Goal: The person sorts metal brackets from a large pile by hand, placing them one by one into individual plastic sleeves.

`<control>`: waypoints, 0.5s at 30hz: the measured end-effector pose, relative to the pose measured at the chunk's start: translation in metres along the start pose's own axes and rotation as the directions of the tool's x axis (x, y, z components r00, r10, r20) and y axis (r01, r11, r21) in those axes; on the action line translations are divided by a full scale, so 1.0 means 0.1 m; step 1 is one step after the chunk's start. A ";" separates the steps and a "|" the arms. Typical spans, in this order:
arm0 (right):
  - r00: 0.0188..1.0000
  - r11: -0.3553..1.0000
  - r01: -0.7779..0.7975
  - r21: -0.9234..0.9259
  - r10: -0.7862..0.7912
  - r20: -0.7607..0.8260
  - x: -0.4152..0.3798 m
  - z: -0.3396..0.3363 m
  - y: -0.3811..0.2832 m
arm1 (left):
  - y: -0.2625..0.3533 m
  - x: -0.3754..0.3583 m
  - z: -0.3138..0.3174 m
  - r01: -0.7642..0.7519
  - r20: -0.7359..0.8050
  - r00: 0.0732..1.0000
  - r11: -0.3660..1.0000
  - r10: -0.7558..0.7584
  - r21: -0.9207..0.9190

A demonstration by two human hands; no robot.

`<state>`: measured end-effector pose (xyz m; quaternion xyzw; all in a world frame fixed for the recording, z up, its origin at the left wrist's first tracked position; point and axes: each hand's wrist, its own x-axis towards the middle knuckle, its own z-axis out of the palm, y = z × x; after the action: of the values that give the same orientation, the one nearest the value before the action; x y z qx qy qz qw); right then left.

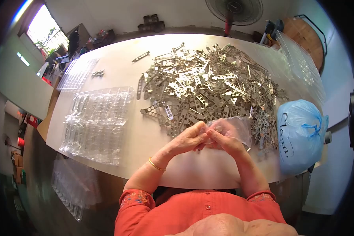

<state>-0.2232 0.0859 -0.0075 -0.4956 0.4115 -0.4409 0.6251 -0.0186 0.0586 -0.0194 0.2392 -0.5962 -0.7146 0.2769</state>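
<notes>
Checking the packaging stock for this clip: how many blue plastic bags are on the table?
1: the tied blue bag at the table's right edge, beside the metal strip pile. Others may be hidden outside the view.

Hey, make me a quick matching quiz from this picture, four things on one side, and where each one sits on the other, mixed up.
1 small clear bag
2 blue bag
3 metal strips
4 clear trays

A piled mid-table
B table's left side
C between left hand and right hand
D table's right edge

Pairs: 1-C, 2-D, 3-A, 4-B
</notes>
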 end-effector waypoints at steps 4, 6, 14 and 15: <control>0.998 0.997 0.048 -0.067 -0.051 -0.044 -0.02 -0.01 -0.06 | 0.05 0.00 0.04 -0.025 -0.019 1.000 1.000 0.025 0.018; 0.986 0.987 0.154 -0.034 -0.156 -0.057 0.01 -0.08 -0.02 | 0.07 -0.02 0.03 -0.049 -0.010 0.999 0.999 0.049 0.025; 0.996 0.995 0.073 0.067 -0.076 0.046 0.01 -0.12 -0.11 | 0.08 -0.03 -0.02 -0.036 0.001 0.999 0.999 0.036 0.020; 0.996 0.995 0.073 0.069 -0.076 0.049 0.00 -0.10 -0.11 | 0.07 -0.03 -0.01 -0.036 -0.003 0.999 0.999 0.036 0.021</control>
<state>-0.2346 0.0816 0.0013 -0.5007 0.3614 -0.4644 0.6348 -0.0148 0.0589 -0.0129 0.2327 -0.6073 -0.7028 0.2882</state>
